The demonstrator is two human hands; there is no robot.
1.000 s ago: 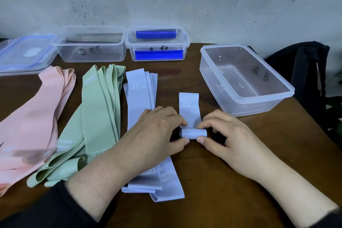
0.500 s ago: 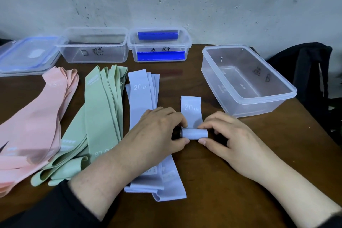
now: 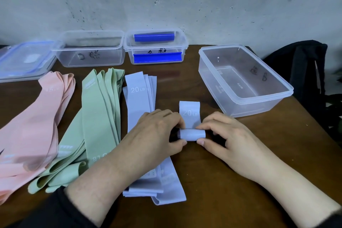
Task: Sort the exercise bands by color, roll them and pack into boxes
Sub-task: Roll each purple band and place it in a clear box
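A lavender 20 LB band [image 3: 191,134] lies on the brown table, mostly wound into a tight roll with a short flat tail pointing away from me. My left hand [image 3: 157,131] pinches the roll's left end and my right hand [image 3: 224,135] pinches its right end. To the left lie three sorted piles: lavender bands [image 3: 140,98], green bands [image 3: 100,116] and pink bands [image 3: 35,122]. An empty clear box [image 3: 246,102] stands just right of the roll.
Along the wall stand an empty clear box [image 3: 90,50], a clear box with blue clips [image 3: 157,48] and a stack of blue-rimmed lids [image 3: 24,61]. A black bag [image 3: 305,65] sits past the table's right edge.
The roll has grown and moved slightly away from me, and the flat tail of the band is shorter. Both hands stay on the roll's ends.
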